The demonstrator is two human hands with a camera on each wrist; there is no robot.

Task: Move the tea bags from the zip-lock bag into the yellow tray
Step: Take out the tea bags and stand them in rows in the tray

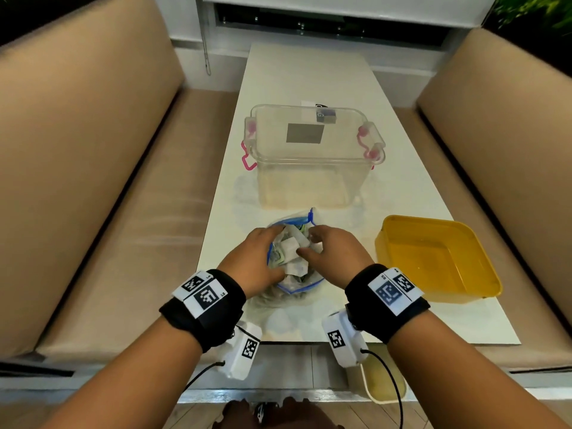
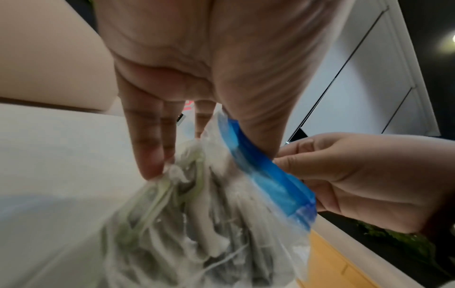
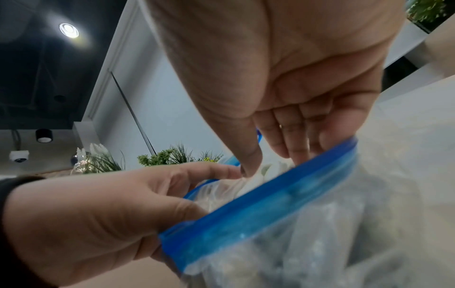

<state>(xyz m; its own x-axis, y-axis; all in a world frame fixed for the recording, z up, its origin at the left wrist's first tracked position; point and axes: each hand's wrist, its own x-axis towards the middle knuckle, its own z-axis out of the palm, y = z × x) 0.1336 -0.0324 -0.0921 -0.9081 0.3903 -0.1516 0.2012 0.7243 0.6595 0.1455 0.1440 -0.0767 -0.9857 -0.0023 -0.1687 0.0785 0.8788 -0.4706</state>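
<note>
The clear zip-lock bag [image 1: 297, 286] with a blue zip rim stands on the white table between my hands, its mouth wide. White tea bags [image 1: 292, 249] fill it. My left hand [image 1: 263, 252] grips the bag's left rim; in the left wrist view its thumb lies inside the blue strip [image 2: 265, 181] and its fingers [image 2: 150, 155] run down the outside. My right hand [image 1: 309, 243] reaches into the mouth, thumb and fingers closing round the top tea bags [image 3: 270, 169] just past the rim [image 3: 270, 210]. The yellow tray [image 1: 439, 264] sits to the right with nothing in it.
A clear plastic box [image 1: 309, 156] with pink latches stands open just behind the bag. Beige benches [image 1: 93, 181] flank the narrow table [image 1: 309, 75] on both sides. A pale bin [image 1: 383, 385] shows below the table's near edge.
</note>
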